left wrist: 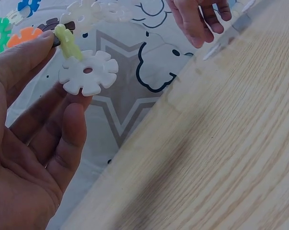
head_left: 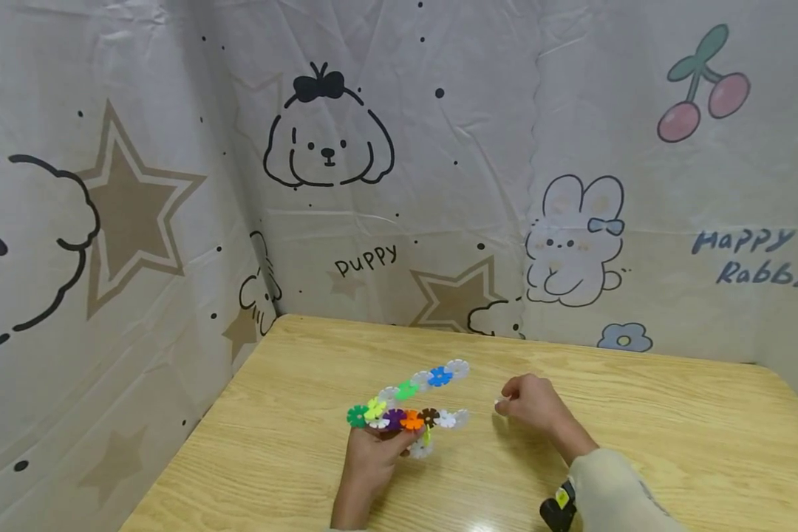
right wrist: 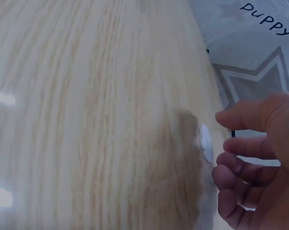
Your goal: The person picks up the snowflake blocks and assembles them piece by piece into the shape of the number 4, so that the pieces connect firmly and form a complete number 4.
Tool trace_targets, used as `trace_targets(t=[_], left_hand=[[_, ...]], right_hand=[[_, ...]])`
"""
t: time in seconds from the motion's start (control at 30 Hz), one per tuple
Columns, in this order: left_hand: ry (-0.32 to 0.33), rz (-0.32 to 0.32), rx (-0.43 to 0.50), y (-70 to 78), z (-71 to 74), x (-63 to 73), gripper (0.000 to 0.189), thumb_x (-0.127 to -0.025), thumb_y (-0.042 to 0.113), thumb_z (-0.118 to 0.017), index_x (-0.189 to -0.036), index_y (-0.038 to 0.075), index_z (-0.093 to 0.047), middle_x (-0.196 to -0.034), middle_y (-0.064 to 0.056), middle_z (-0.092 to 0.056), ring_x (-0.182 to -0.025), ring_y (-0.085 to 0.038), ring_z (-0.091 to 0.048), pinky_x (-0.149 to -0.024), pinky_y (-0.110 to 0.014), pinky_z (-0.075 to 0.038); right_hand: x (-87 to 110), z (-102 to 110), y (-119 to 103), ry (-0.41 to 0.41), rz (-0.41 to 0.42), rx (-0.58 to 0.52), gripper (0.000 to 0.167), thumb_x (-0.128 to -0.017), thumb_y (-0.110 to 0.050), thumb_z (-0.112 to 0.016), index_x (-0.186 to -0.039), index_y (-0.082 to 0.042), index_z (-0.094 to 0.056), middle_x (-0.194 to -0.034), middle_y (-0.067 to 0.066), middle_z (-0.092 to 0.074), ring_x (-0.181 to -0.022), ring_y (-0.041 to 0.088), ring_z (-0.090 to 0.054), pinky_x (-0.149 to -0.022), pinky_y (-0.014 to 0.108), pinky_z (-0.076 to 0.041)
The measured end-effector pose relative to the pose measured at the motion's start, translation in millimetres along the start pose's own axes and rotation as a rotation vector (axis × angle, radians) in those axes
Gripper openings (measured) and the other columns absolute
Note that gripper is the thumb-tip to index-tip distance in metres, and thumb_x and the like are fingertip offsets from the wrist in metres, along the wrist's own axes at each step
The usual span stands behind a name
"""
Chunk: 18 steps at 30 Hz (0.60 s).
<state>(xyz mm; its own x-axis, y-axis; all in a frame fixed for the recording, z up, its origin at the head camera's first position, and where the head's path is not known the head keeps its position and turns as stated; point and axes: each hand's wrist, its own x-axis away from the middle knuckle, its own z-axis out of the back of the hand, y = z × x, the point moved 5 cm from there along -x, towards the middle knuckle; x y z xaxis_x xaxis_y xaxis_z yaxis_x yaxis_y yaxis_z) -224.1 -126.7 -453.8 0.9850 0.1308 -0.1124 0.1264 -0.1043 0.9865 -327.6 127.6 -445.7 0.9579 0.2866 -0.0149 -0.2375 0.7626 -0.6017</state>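
Observation:
My left hand pinches a joined chain of colourful notched plastic discs, thumb on the near side. Two rows spread rightward from the green disc; the upper ends in a clear disc, as does the lower. Below the thumb, a yellow disc seen edge-on and a white disc hang from the chain in the left wrist view. My right hand is low over the table to the right, thumb and fingers apart and loosely bent. Beside its fingertips a loose white disc shows in the right wrist view.
The wooden table has a patterned cloth hanging behind it and at its sides. A black strap device sits at my right wrist, by the pale sleeve. Light glares off the near table edge.

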Motion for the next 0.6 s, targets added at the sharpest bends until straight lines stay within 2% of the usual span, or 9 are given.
trace_targets(t=[0.23, 0.47, 0.6], left_hand=[[0.001, 0.015, -0.015, -1.9, 1.0, -0.3, 0.033, -0.079, 0.001, -0.083, -0.107, -0.007, -0.068, -0.089, -0.013, -0.073, -0.067, -0.014, -0.063, -0.061, -0.031, -0.056], [0.004, -0.009, -0.009, -0.9, 0.5, -0.4, 0.029, -0.079, 0.000, -0.083, -0.105, -0.006, -0.070, -0.087, -0.013, -0.073, -0.065, -0.013, -0.062, -0.059, -0.029, -0.055], [0.010, -0.010, -0.007, -1.0, 0.2, -0.5, 0.030, -0.079, -0.001, -0.083, -0.105, -0.007, -0.069, -0.087, -0.013, -0.073, -0.065, -0.013, -0.061, -0.058, -0.027, -0.054]], right_hand=[[-1.9, -3.9, 5.3, -0.016, -0.045, 0.054, 0.016, -0.082, -0.014, -0.079, -0.085, -0.001, -0.070, -0.073, 0.001, -0.060, -0.066, 0.017, -0.052, -0.059, 0.032, -0.046], [-3.1, -5.8, 8.7, -0.018, -0.070, 0.078, 0.021, -0.080, -0.015, -0.080, -0.092, 0.000, -0.070, -0.087, 0.007, -0.067, -0.074, 0.019, -0.056, -0.067, 0.039, -0.052], [-4.3, -6.7, 9.0, -0.024, -0.087, 0.080, 0.019, -0.081, -0.013, -0.079, -0.090, 0.000, -0.069, -0.085, 0.006, -0.065, -0.073, 0.020, -0.055, -0.065, 0.038, -0.051]])
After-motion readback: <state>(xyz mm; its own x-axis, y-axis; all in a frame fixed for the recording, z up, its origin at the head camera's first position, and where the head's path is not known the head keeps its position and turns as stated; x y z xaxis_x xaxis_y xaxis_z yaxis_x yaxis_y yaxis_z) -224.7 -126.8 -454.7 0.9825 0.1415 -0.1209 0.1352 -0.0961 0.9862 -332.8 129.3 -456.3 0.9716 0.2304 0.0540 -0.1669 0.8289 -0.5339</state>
